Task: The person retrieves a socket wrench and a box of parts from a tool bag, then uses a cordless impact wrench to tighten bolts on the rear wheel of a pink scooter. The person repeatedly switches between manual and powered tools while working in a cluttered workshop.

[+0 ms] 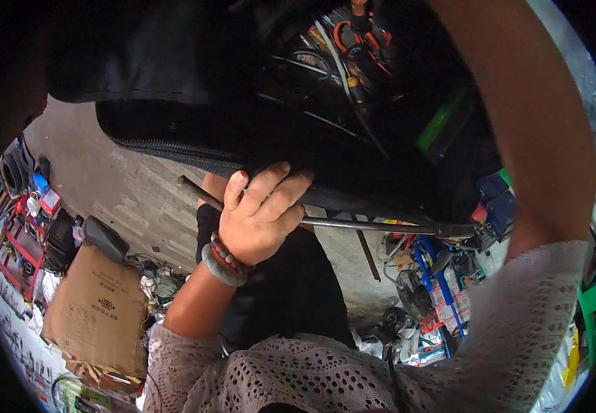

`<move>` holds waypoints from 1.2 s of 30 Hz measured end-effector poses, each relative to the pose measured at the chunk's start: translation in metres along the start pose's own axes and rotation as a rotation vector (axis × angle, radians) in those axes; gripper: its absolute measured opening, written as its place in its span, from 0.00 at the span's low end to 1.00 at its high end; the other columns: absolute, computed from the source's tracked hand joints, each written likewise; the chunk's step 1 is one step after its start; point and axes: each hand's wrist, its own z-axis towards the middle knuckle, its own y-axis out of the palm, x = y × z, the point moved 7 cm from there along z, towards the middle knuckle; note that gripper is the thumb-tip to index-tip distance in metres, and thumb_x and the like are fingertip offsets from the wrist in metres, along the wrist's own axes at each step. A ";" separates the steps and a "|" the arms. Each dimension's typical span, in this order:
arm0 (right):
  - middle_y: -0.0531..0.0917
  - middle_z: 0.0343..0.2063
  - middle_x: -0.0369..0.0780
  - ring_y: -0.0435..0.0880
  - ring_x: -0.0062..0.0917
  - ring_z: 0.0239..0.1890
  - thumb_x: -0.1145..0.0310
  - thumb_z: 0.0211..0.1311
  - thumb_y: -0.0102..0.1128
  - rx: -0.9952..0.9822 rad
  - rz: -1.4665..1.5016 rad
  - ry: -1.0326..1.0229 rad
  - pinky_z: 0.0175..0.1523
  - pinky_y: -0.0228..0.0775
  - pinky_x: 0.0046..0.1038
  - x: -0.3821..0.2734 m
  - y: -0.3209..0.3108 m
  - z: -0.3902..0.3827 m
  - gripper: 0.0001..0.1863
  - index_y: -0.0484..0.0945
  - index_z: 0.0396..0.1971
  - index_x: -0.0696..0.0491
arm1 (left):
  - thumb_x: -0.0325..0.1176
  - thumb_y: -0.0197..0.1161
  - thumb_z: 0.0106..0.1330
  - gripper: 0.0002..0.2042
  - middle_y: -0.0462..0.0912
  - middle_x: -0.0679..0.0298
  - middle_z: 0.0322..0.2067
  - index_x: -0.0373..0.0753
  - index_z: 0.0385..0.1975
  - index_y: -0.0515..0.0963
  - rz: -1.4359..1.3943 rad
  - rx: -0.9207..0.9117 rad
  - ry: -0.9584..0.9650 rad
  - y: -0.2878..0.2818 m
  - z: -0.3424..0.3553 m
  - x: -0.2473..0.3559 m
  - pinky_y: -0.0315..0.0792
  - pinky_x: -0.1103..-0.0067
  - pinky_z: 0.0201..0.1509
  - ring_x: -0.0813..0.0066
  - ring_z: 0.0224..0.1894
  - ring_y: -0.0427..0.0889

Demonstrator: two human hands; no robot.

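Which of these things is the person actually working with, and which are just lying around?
In use:
left hand, gripping the black bag's edge
black bag, zipper open
long metal rod under the hand
right arm, reaching up; its hand is out of view

Lying about:
cardboard box
red rack
fan

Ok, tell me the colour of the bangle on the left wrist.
Pale grey-green bangle, beside a brown beaded bracelet; head view.

A black bag (195,131) with a zipper along its lower edge is held up overhead, its mouth open to show tools and cables inside. A long dark metal rod (353,224) runs slantwise just under its lower edge.
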 end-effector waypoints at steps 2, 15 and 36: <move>0.78 0.37 0.42 0.76 0.28 0.37 0.57 0.66 0.44 -0.079 -0.154 -0.092 0.43 0.67 0.29 0.018 -0.001 0.020 0.20 0.75 0.38 0.61 | 0.34 0.60 0.41 0.03 0.74 0.76 0.47 0.52 0.14 0.73 0.030 0.023 -0.008 -0.003 0.002 -0.003 0.50 0.68 0.59 0.75 0.53 0.68; 0.77 0.39 0.42 0.73 0.28 0.41 0.61 0.64 0.48 -0.188 -0.325 0.143 0.49 0.63 0.27 0.043 0.011 -0.001 0.19 0.72 0.44 0.63 | 0.41 0.66 0.41 0.11 0.75 0.77 0.43 0.51 0.13 0.69 0.100 0.004 -0.053 0.001 0.000 0.001 0.42 0.66 0.65 0.74 0.51 0.69; 0.78 0.39 0.48 0.78 0.36 0.39 0.65 0.62 0.47 -0.379 -1.294 0.026 0.45 0.71 0.33 0.076 -0.056 -0.081 0.16 0.73 0.44 0.58 | 0.39 0.64 0.40 0.07 0.75 0.78 0.45 0.52 0.14 0.71 0.086 0.000 -0.045 -0.003 -0.007 -0.003 0.44 0.68 0.62 0.75 0.52 0.69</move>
